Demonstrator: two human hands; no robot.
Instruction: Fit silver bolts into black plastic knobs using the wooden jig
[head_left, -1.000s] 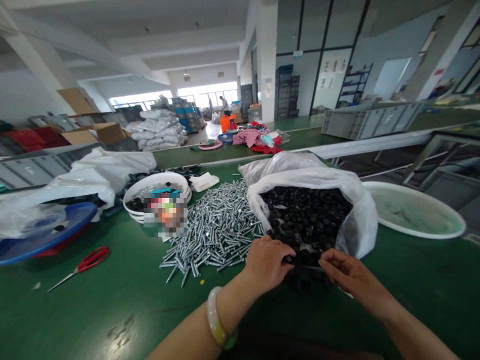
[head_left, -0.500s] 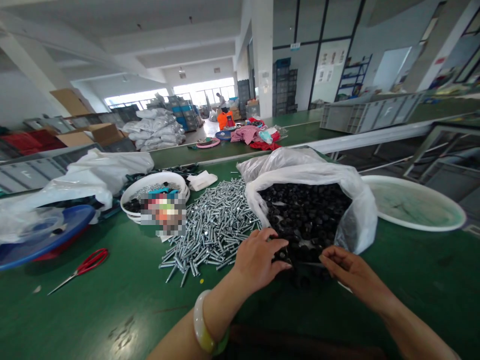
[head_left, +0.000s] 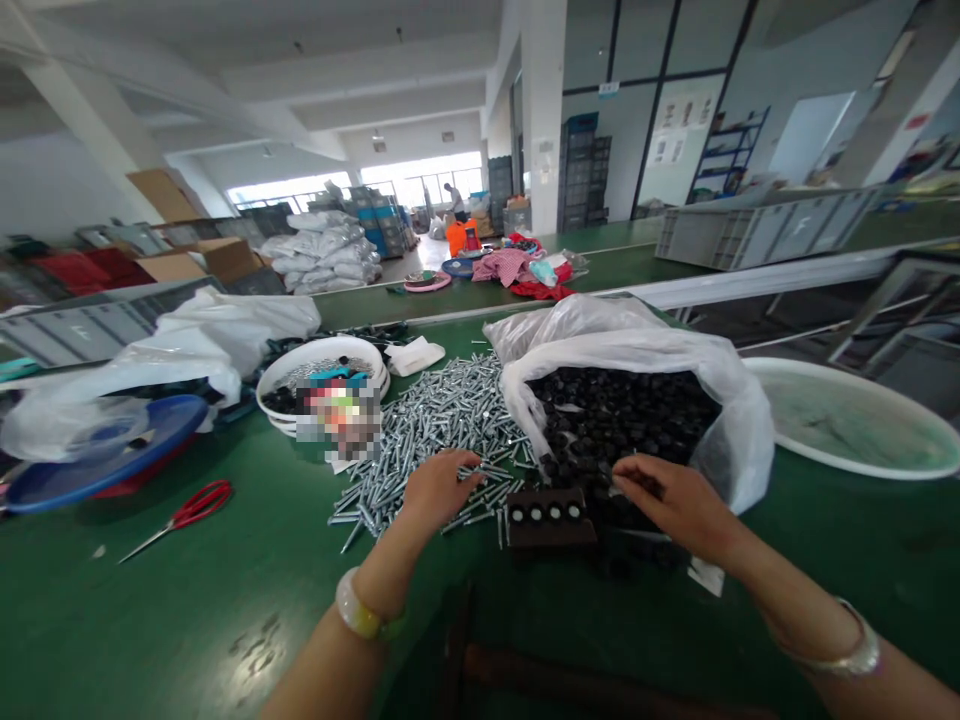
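Note:
My left hand [head_left: 439, 492] is over the near right part of a pile of metal bolts [head_left: 442, 415], thumb and fingers apart; no held thing shows in it. At the front lip of a clear plastic bag [head_left: 739, 420] full of small black parts [head_left: 622, 415] is my right hand [head_left: 675, 502]. Its fingertips are pinched together, and what they hold, if anything, is hidden. Between the hands a dark brown block [head_left: 551, 535] rests on the green table, with several round light-centred pieces set in a row along it.
Red-handled scissors [head_left: 199, 505] lie at left, near a blue tray [head_left: 169, 415]. A white bowl [head_left: 289, 425] stands behind the bolts. To the right is a round white tray [head_left: 862, 415]. A dark, hammer-like tool [head_left: 525, 670] lies at the near edge. Far back is a person [head_left: 454, 200].
My left hand has moved left, off the dark block and over the bolts, uncovering the block's row of round pieces. My right hand has shifted slightly left and up. The view has turned slightly.

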